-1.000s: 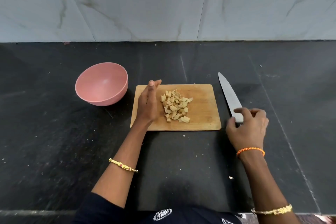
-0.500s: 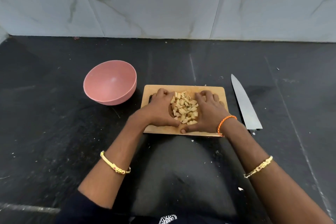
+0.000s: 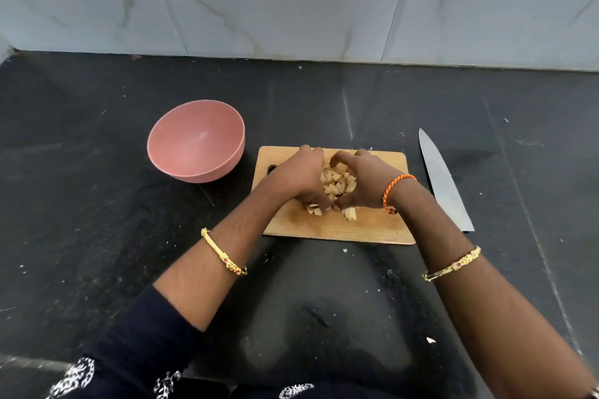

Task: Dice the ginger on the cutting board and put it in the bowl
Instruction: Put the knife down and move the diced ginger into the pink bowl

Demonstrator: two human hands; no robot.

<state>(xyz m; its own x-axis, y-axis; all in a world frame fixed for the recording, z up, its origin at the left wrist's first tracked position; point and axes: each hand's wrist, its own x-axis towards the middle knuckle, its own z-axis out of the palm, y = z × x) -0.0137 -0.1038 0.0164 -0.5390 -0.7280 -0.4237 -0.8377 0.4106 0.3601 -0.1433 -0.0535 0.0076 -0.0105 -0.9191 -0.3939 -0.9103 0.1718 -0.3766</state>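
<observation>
On the worktop [image 3: 97, 220] the cutting board [image 3: 372, 230] lies in the middle, the bowl [image 3: 195, 140] just left of it, the knife [image 3: 444, 181] right. The ginger [image 3: 337, 183] sits on the board between both hands.

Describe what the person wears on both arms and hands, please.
The left hand is bare; its forearm carries a thin gold bangle with a red stone and a pushed-up dark navy sleeve. The right hand has a braided orange thread wristband, and a patterned gold bangle on the forearm.
</observation>
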